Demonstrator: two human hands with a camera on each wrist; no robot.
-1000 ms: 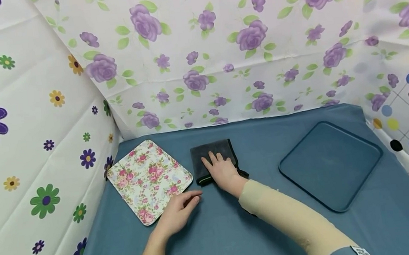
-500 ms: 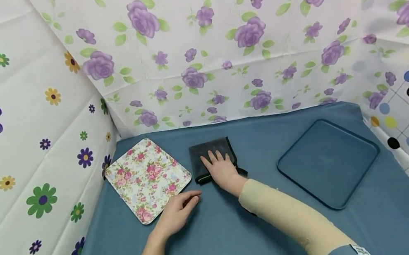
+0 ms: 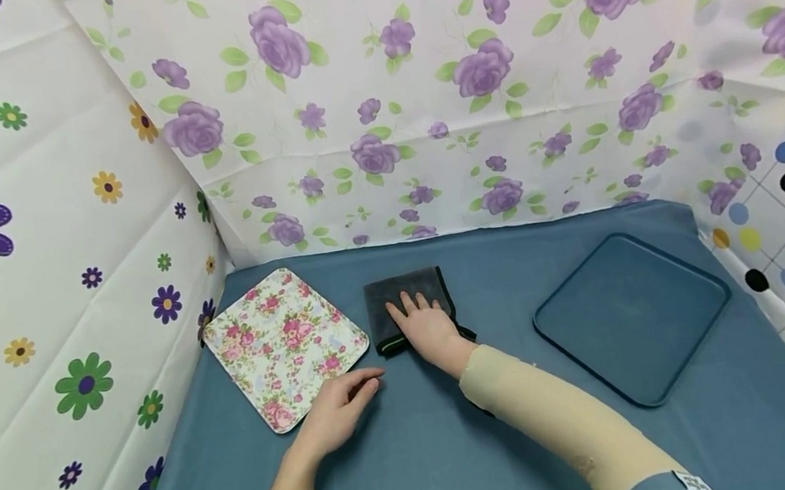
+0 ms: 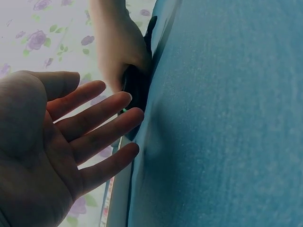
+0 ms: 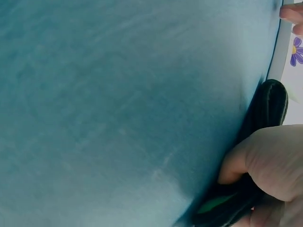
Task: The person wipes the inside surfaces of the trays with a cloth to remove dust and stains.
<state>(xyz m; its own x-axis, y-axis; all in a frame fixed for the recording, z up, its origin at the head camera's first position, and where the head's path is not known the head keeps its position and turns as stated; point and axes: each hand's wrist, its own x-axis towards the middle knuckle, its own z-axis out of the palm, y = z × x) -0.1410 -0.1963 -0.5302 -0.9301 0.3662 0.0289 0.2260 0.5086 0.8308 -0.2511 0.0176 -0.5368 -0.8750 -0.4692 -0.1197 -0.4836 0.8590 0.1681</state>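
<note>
A folded dark grey cloth (image 3: 397,288) with black edging lies at the back middle of the table. On top of it rests my right hand (image 3: 429,330), its fingers spread and straight. The right wrist view shows the thumb of that hand against the front side of the cloth (image 5: 272,101), where a green strip shows. My left hand (image 3: 338,414) is held above the table in front of the cloth, apart from it and near the floral board's lower edge. Its fingers are spread and hold nothing in the left wrist view, palm (image 4: 35,146) showing.
A square board with a pink floral print (image 3: 288,344) lies left of the cloth. To the right is a blue square tray (image 3: 633,315) with a raised rim. Blue cloth covers the table (image 3: 444,463), and patterned sheets (image 3: 429,185) stand around its back and sides.
Both hands and the folded cloth stay where they were. Only the head view shifts slightly.
</note>
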